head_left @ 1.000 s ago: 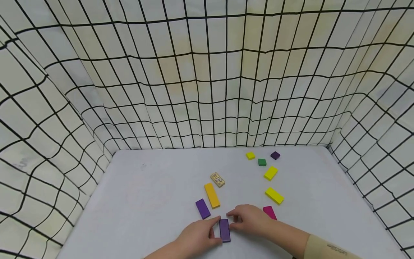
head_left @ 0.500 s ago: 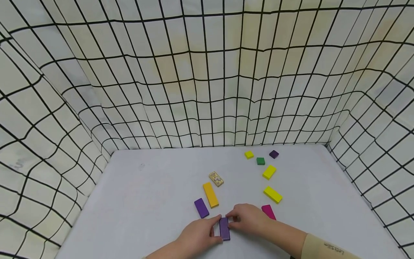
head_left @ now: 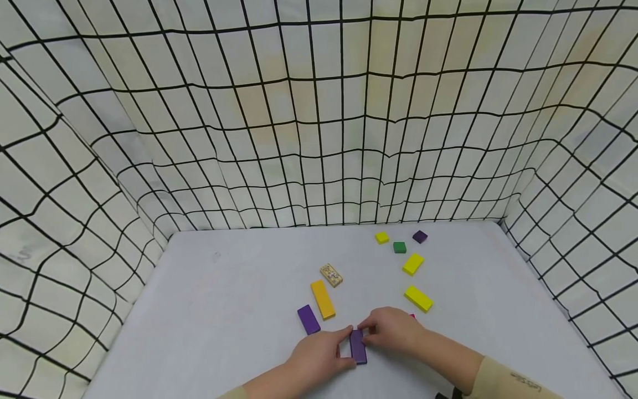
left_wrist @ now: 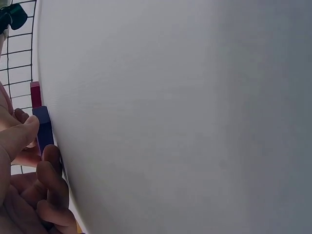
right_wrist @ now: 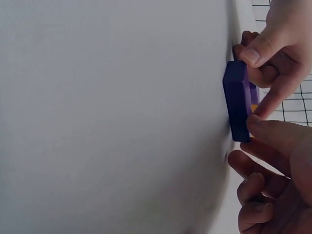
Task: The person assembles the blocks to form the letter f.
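Observation:
A flat purple block (head_left: 358,347) lies on the white table near its front, between my two hands. My left hand (head_left: 316,357) pinches it lengthwise, thumb at the near end and index finger at the far end. From the other side, my right hand (head_left: 399,331) pinches its far right corner with thumb and index finger. In the right wrist view the purple block (right_wrist: 236,100) shows its long side, with fingertips at both ends. The left wrist view shows the block (left_wrist: 44,129) partly covered by fingers.
Left of the hands lie another purple block (head_left: 309,320), an orange block (head_left: 323,300) and a patterned beige block (head_left: 331,275). To the right are yellow blocks (head_left: 418,298), a green one (head_left: 400,247) and a dark purple one (head_left: 420,236). A pink block (left_wrist: 36,94) is mostly hidden behind my right hand in the head view. Black netting surrounds the table.
Both hands have shifted right and slightly away from the front edge, carrying the purple block along. My right hand now covers most of the pink block in the head view.

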`<state>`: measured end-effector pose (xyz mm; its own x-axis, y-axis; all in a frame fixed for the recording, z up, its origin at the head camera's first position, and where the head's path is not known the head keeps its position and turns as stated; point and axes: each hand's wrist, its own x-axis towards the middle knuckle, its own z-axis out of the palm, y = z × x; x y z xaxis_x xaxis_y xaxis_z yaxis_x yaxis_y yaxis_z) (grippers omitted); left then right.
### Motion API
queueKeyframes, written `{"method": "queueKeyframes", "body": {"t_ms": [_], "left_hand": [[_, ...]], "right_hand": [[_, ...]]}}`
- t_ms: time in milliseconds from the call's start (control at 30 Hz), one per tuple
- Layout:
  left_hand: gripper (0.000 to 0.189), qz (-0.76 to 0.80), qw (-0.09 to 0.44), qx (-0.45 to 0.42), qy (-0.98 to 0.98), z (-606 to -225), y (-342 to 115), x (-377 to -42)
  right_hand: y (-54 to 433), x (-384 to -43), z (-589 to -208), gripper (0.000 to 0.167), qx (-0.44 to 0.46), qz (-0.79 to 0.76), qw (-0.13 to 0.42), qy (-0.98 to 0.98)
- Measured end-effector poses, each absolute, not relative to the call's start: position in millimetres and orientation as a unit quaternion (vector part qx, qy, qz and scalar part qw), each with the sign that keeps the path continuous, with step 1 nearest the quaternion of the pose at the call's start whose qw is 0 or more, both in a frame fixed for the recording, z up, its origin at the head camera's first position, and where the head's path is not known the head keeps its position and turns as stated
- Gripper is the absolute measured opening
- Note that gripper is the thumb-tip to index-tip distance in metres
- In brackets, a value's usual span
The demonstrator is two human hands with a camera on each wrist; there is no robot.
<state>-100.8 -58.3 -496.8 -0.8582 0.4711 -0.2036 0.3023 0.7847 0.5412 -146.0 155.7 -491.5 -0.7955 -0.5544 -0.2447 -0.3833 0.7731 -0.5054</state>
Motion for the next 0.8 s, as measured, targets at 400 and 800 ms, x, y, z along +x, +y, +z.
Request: {"method": "queueKeyframes", "body": {"t_ms": [400,800], "left_hand": [[0.067,0.234,0.141,0.215,0.938,-499,-41,-105],[0.066,0.227,0.139,0.209,0.941,-498,-35,-109]], "right_hand": [[165,-153,-480,0.019,-0.210,-0.212,0.218,0.929],[171,-157,-482,0.020,-0.189,-0.213,0.224,0.932]]}}
